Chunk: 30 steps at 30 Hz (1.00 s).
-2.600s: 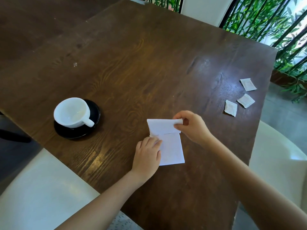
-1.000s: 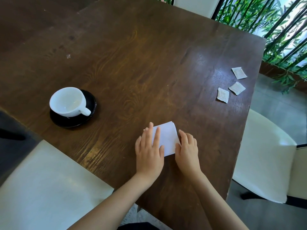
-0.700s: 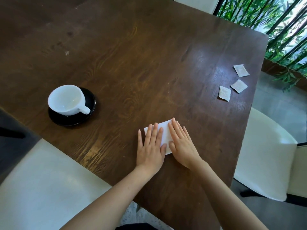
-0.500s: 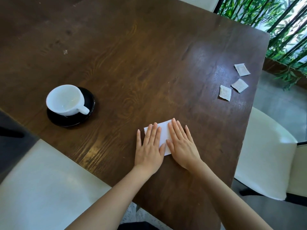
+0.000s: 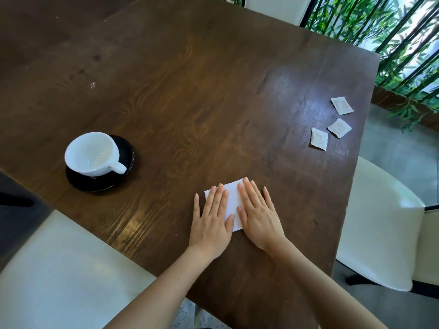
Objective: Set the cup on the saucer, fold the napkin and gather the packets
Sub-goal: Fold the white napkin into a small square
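Observation:
A white napkin, folded into a small rectangle, lies near the front edge of the dark wooden table. My left hand and my right hand press flat on it side by side with straight fingers, hiding most of it. A white cup sits on a black saucer at the left, its handle pointing right. Three small pale packets lie apart near the table's right edge: one farthest, one below it, one to their left.
A white chair seat stands at the lower left and another white chair beside the table's right edge. Green bamboo plants fill the upper right behind the table.
My right hand let go of the lifted napkin flap. The napkin was folded down smaller, and both hands moved onto it and flattened out. The hands have barely moved in the last half second.

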Tool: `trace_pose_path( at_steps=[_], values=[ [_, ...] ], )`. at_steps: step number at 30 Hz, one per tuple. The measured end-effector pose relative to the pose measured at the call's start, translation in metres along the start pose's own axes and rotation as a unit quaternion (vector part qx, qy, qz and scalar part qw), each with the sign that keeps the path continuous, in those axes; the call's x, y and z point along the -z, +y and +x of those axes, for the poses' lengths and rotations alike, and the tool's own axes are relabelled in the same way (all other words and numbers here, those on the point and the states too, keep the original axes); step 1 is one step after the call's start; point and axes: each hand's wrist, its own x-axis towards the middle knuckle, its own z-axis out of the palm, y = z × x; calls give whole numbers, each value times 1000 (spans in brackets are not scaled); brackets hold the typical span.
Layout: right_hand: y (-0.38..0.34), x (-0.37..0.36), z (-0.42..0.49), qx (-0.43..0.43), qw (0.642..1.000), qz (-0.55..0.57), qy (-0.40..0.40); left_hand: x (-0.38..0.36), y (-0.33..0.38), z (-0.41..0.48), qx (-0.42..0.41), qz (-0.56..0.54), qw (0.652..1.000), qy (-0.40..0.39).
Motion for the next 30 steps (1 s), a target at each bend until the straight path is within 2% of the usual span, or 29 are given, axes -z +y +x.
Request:
trace_pose_path(
  at_steps=[9, 13, 15, 18, 21, 23, 26, 30],
  values=[
    [1, 3, 0, -1, 1000, -18, -17, 5, -4, 2, -21, 49, 998, -46],
    [-4, 6, -1, -30, 999, -3, -24, 24, -13, 19, -1, -16, 1000, -20],
    [-10, 8, -4, -68, 998, 4, 4, 36, -17, 35, 32, -52, 998, -5],
    [-24, 15, -9, -151, 986, 6, 69, 51, -17, 56, 36, -75, 995, -59],
    [-33, 20, -12, -202, 978, -8, 53, 61, -16, 66, 52, -160, 975, -142],
    [-34, 24, -12, -219, 975, 22, 32, 66, -14, 66, 57, -223, 960, -162],
    [-29, 40, -7, -214, 972, 95, 7, 73, -9, 61, 17, -249, 956, -153],
    [-20, 82, 3, -126, 964, 235, -15, 96, -4, 58, -76, -242, 957, -144]
  ],
)
